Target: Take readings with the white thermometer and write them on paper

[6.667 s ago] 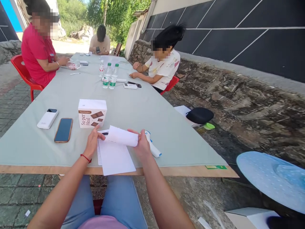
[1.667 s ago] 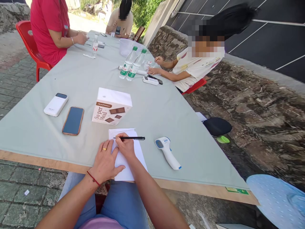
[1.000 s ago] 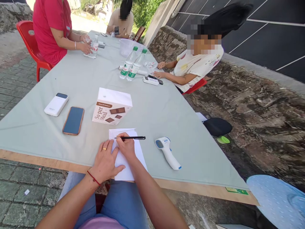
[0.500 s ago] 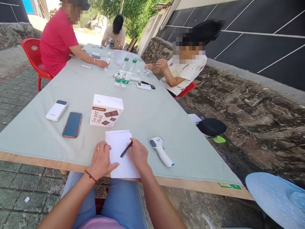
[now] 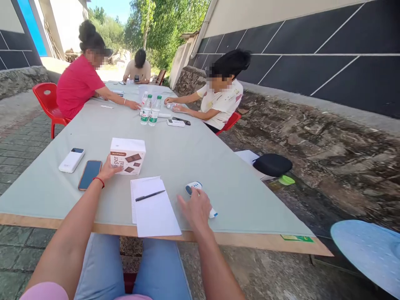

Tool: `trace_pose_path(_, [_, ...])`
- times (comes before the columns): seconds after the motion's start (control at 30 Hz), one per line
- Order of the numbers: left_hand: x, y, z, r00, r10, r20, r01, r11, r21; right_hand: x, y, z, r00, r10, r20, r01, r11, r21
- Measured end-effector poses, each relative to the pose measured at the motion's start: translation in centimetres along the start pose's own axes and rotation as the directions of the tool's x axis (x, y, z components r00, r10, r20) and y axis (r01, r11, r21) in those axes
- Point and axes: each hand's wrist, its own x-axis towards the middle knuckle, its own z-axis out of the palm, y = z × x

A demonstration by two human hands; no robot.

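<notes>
My left hand (image 5: 110, 170) is at the near left corner of a white and brown "Super Meal" box (image 5: 135, 160), its thumb across the front and its fingers round the side. The box stands upright on the table. Over a white and blue infrared thermometer (image 5: 213, 213) is my right hand (image 5: 197, 204), fingers apart, partly hiding it; I cannot tell whether they touch. Between my hands lies a white paper pad (image 5: 158, 218) with a black pen (image 5: 150, 196) slanting across it. A phone (image 5: 89, 175) and a white power bank (image 5: 71, 160) lie left of the box.
Three other people sit round the far part of the cloth-covered table (image 5: 250, 208). Two green-capped water bottles (image 5: 150, 111) stand mid-table, near another power bank (image 5: 175, 122) and a clear basin. A light blue hat (image 5: 368, 254) is at the lower right, beyond the table edge.
My right hand has let go of the pen, now on the pad, and moved right to the thermometer. My left hand has left the pad and reached forward to the box. The view has tilted up.
</notes>
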Motion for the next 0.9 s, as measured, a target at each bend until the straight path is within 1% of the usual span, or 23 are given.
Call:
trace_pose_path(0.03, [-0.1, 0.0, 0.0, 0.999, -0.032, 0.031, 0.033, 0.999, -0.01, 0.7, 0.8, -0.3, 0.998, 0.058, 0.036, -0.056, 0.997, -0.047])
trace_pose_path(0.07, [-0.2, -0.1, 0.1, 0.998, -0.052, 0.033, 0.053, 0.998, -0.019, 1.4, 1.6, -0.5, 0.991, 0.097, 0.093, -0.089, 0.992, -0.085])
trace_pose_path(0.1, [-0.5, -0.2, 0.3, 0.998, -0.065, 0.0, 0.065, 0.997, -0.03, 2.0, 2.3, -0.7, 0.981, 0.117, 0.156, -0.1, 0.989, -0.108])
trace_pose_path(0.13, [-0.7, -0.4, 0.5, 0.995, -0.07, -0.064, 0.067, 0.997, -0.048, 2.6, 3.0, -0.8, 0.969, 0.128, 0.214, -0.104, 0.988, -0.118])
trace_pose_path(0.2, [-1.1, -0.8, 1.0, 0.978, -0.08, -0.191, 0.061, 0.993, -0.105, 3.6, 4.1, -0.9, 0.942, 0.147, 0.3, -0.117, 0.986, -0.118])
trace_pose_path(0.23, [-1.4, -1.0, 1.3, 0.969, -0.084, -0.232, 0.052, 0.988, -0.143, 4.1, 4.5, -0.8, 0.929, 0.164, 0.332, -0.132, 0.984, -0.115])
trace_pose_path(0.3, [-2.1, -1.3, 2.0, 0.958, -0.08, -0.277, 0.021, 0.977, -0.21, 4.7, 4.8, -0.8, 0.909, 0.193, 0.369, -0.17, 0.981, -0.092])
trace_pose_path(0.33, [-2.6, -1.4, 2.4, 0.956, -0.074, -0.283, 0.006, 0.973, -0.232, 4.8, 4.6, -0.9, 0.912, 0.191, 0.364, -0.187, 0.981, -0.048])
trace_pose_path(0.37, [-3.1, -1.5, 2.7, 0.956, -0.069, -0.284, -0.002, 0.97, -0.245, 4.8, 4.2, -1.1, 0.925, 0.177, 0.337, -0.2, 0.979, 0.035])
trace_pose_path(0.4, [-3.7, -1.5, 3.0, 0.956, -0.069, -0.286, -0.005, 0.968, -0.249, 4.5, 3.5, -1.3, 0.944, 0.158, 0.291, -0.212, 0.964, 0.163])
trace_pose_path(0.43, [-4.2, -1.5, 3.4, 0.954, -0.073, -0.29, -0.002, 0.969, -0.249, 4.1, 2.5, -1.7, 0.961, 0.141, 0.237, -0.216, 0.919, 0.329])
trace_pose_path(0.47, [-4.8, -1.4, 3.6, 0.953, -0.081, -0.292, 0.006, 0.969, -0.248, 3.4, 1.2, -2.2, 0.975, 0.122, 0.187, -0.203, 0.833, 0.515])
trace_pose_path(0.5, [-5.2, -1.3, 3.9, 0.953, -0.091, -0.29, 0.017, 0.968, -0.251, 2.6, -0.3, -2.7, 0.982, 0.103, 0.159, -0.186, 0.695, 0.694])
trace_pose_path(0.53, [-5.6, -1.1, 4.0, 0.953, -0.104, -0.285, 0.029, 0.966, -0.256, 1.6, -1.9, -3.2, 0.983, 0.065, 0.17, -0.178, 0.531, 0.828])
trace_pose_path(0.57, [-6.0, -1.0, 4.2, 0.954, -0.117, -0.276, 0.042, 0.964, -0.261, 0.5, -3.6, -3.7, 0.981, -0.012, 0.192, -0.173, 0.375, 0.911])
trace_pose_path(0.6, [-6.3, -0.8, 4.2, 0.956, -0.126, -0.264, 0.055, 0.964, -0.261, -0.5, -5.3, -4.2, 0.976, -0.088, 0.198, -0.17, 0.252, 0.953])
trace_pose_path(0.63, [-6.5, -0.6, 4.2, 0.959, -0.128, -0.253, 0.063, 0.965, -0.253, -1.5, -6.9, -4.6, 0.969, -0.143, 0.2, -0.175, 0.174, 0.969])
trace_pose_path(0.67, [-6.7, -0.5, 4.1, 0.962, -0.125, -0.243, 0.065, 0.969, -0.239, -2.3, -8.4, -4.8, 0.96, -0.184, 0.21, -0.187, 0.136, 0.973])
trace_pose_path(0.77, [-7.2, -0.2, 3.8, 0.976, -0.085, -0.201, 0.051, 0.984, -0.172, -4.0, -11.6, -4.8, 0.934, -0.246, 0.259, -0.239, 0.107, 0.965])
trace_pose_path(0.9, [-7.6, -0.1, 3.6, 0.986, -0.048, -0.162, 0.032, 0.995, -0.098, -4.3, -13.6, -3.6, 0.926, -0.236, 0.296, -0.285, 0.078, 0.955])
